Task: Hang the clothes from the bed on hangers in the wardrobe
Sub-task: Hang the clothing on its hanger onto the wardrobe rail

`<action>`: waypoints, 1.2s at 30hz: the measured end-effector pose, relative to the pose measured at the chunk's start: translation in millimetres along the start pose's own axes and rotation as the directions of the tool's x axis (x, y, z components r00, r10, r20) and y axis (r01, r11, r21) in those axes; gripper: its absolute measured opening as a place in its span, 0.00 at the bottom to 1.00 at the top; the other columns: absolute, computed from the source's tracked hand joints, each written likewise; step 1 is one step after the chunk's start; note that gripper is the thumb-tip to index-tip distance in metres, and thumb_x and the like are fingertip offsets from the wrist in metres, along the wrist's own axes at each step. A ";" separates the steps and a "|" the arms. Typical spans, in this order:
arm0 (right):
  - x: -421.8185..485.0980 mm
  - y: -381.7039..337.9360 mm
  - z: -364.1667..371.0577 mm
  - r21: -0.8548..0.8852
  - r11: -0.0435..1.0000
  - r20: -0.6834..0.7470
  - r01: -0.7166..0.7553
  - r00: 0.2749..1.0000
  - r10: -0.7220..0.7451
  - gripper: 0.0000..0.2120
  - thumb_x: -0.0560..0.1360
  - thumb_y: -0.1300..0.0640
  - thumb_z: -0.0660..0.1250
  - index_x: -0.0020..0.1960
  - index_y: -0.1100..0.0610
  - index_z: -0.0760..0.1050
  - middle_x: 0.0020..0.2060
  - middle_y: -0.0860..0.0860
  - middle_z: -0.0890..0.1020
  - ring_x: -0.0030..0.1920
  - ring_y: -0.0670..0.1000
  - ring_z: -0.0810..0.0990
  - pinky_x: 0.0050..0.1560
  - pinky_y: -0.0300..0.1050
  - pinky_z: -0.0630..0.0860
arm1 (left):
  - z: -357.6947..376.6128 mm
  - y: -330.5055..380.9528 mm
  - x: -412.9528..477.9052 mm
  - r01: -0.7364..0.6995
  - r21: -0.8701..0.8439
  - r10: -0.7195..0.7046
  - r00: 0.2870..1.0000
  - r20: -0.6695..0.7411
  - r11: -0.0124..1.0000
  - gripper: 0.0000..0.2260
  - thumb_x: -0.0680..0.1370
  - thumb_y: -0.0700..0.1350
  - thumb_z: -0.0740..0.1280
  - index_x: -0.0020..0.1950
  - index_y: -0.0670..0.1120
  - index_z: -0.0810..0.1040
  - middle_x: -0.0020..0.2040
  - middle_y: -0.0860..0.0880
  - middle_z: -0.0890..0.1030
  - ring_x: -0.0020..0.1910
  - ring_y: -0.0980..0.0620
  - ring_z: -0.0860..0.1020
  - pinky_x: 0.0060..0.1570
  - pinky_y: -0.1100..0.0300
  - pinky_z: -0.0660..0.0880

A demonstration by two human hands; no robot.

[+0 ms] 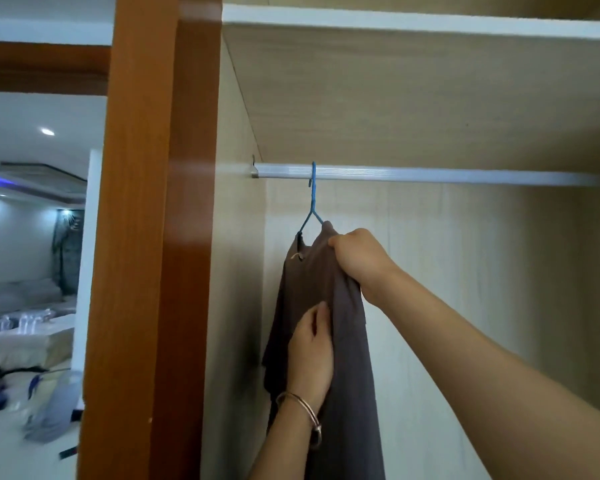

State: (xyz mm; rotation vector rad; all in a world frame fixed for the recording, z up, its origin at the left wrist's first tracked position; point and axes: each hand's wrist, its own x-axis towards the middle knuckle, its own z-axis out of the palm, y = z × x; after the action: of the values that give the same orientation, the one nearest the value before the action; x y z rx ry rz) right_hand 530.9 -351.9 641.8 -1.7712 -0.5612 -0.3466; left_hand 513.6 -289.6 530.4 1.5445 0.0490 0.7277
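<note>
A dark grey-brown garment (347,341) hangs on a blue wire hanger (313,199), whose hook sits over the silver wardrobe rail (430,174) near its left end. My right hand (361,261) grips the garment's upper right shoulder, just below the hanger's neck. My left hand (310,355), with a metal bracelet on the wrist, holds the cloth lower down at the garment's middle. The hanger's arms are mostly hidden inside the cloth.
The wardrobe's orange-brown side post (146,237) stands at the left, a pale shelf (413,22) above the rail. To the right of the hanger nothing hangs on the rail. Through the doorway at the left lie a cluttered surface (21,393) and bottles.
</note>
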 end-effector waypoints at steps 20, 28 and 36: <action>-90.6 141.8 33.8 -0.189 0.976 0.129 0.112 0.988 -0.088 0.13 0.75 0.54 0.65 0.55 0.60 0.75 0.46 0.53 0.81 0.43 0.50 0.76 0.33 0.30 0.67 | -19.7 -121.3 -94.6 0.018 0.504 0.045 0.993 -0.113 0.864 0.14 0.75 0.44 0.66 0.59 0.41 0.72 0.52 0.42 0.81 0.51 0.43 0.80 0.49 0.56 0.76; -162.5 216.2 43.6 -0.193 0.979 0.071 -0.072 0.994 0.087 0.10 0.72 0.52 0.68 0.50 0.54 0.71 0.41 0.48 0.79 0.39 0.48 0.77 0.39 0.37 0.74 | -24.4 -203.2 -139.7 0.195 0.374 -0.205 0.979 -0.015 0.907 0.03 0.73 0.42 0.69 0.44 0.46 0.76 0.39 0.46 0.83 0.32 0.60 0.79 0.29 0.75 0.69; -279.1 286.7 39.5 -0.317 0.778 -0.137 -0.543 0.838 0.529 0.24 0.72 0.51 0.69 0.65 0.51 0.66 0.52 0.46 0.75 0.50 0.49 0.79 0.51 0.43 0.76 | -30.4 -266.6 -216.1 0.371 0.259 -0.449 0.796 0.406 0.892 0.12 0.74 0.33 0.65 0.33 0.47 0.75 0.27 0.51 0.80 0.27 0.61 0.79 0.33 0.71 0.75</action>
State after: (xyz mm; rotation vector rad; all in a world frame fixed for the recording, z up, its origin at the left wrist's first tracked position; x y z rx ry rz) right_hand 449.0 -424.1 254.8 -2.1674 0.0653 -0.0755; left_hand 432.7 -324.1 197.3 1.7552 0.0944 -0.0021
